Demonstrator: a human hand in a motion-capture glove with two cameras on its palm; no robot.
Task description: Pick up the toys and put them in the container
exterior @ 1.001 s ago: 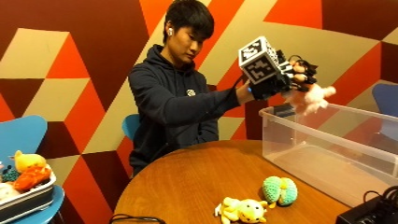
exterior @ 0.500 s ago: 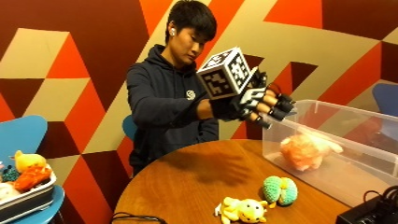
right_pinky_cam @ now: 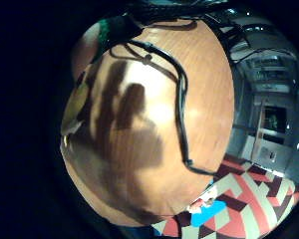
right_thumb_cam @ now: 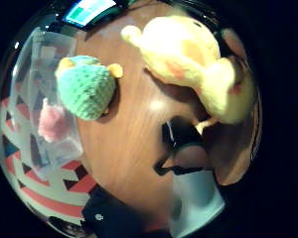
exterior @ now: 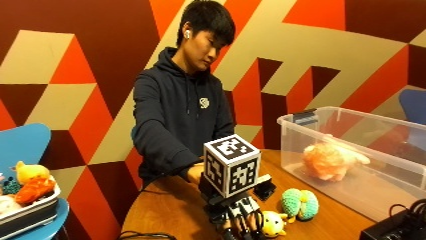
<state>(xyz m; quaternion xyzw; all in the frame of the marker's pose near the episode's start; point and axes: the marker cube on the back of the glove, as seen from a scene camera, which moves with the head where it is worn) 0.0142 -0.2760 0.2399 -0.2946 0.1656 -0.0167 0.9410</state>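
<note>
Gloved right hand (exterior: 238,220) hovered low center over the fuzzy yellow plush (exterior: 273,223), fingers extended, grip holding nothing; round green crocheted toy (exterior: 299,204) lay right of it on the wooden surface (exterior: 166,215)

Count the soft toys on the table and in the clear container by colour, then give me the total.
Yellow toy, on the table by the gloved right hand: 1
Green toy, on the table: 1
Pink toy, inside the clear container: 1
Total: 3
</note>
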